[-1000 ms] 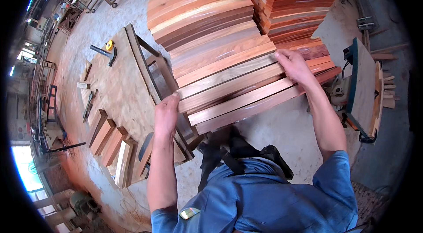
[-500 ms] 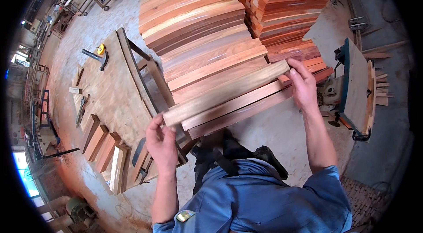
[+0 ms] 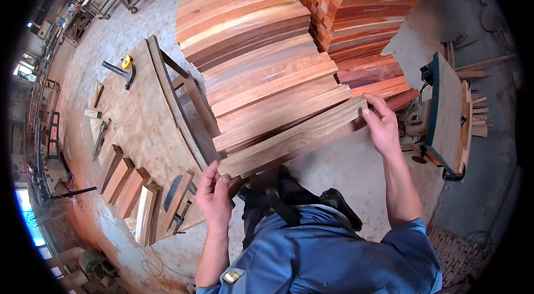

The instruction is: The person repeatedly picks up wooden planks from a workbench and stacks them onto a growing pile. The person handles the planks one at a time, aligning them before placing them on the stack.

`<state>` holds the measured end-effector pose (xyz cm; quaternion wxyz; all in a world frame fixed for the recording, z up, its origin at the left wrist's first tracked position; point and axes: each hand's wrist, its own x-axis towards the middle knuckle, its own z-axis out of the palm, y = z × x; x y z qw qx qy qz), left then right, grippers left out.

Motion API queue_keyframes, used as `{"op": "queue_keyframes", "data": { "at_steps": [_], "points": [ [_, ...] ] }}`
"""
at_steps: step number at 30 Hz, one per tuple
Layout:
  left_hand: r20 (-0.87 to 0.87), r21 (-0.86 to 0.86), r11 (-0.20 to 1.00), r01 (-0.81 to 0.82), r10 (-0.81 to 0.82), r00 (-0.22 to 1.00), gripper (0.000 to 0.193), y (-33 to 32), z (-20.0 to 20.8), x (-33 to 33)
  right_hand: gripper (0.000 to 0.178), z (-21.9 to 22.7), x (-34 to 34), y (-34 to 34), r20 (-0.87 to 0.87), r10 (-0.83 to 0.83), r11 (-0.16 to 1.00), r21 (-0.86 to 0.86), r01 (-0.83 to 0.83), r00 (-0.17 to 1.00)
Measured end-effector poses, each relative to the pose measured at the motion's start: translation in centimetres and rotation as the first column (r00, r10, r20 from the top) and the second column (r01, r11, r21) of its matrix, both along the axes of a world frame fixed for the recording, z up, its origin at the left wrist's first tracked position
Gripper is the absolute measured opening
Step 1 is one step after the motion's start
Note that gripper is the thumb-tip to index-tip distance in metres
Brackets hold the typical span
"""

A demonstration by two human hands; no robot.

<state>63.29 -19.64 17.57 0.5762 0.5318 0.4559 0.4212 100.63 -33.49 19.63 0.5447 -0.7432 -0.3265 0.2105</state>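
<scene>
A pale brown wooden board (image 3: 295,137) spans between my two hands above the near end of the stacked boards. My left hand (image 3: 214,197) grips its left end, thumb and fingers pinched at the corner. At the other end, my right hand (image 3: 382,124) holds the board between thumb and fingers. Just beyond it lie the reddish-brown boards of the long stack (image 3: 272,80), set side by side. Part of the board beneath is hidden by the one I hold.
On the left, a wooden workbench (image 3: 130,127) carries a hammer (image 3: 129,74), a yellow tape measure (image 3: 126,62), a clamp (image 3: 179,220) and several short wood blocks (image 3: 133,193). A taller orange-red stack (image 3: 361,5) stands at the back. A machine with a flat table (image 3: 448,110) is at right.
Both hands have brought the board toward me and lower, its left end shifting slightly right. Its broad grained face now shows more.
</scene>
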Motion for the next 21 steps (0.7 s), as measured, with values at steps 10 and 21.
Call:
{"op": "queue_keyframes", "data": {
  "at_steps": [10, 21],
  "points": [
    [-0.167, -0.027, 0.999, 0.028, -0.032, 0.985, 0.036, 9.0, 3.9, 2.5, 0.043, 4.3, 2.7, 7.4, 0.253, 0.114, 0.988, -0.132, -0.082, 0.961],
    [-0.193, -0.308, 0.943, 0.126, -0.191, 0.962, 0.025, 13.1, -1.2, 3.9, 0.055, 1.5, 5.6, 10.9, 0.146, 0.255, 0.852, -0.501, -0.151, 0.956]
  ]
}}
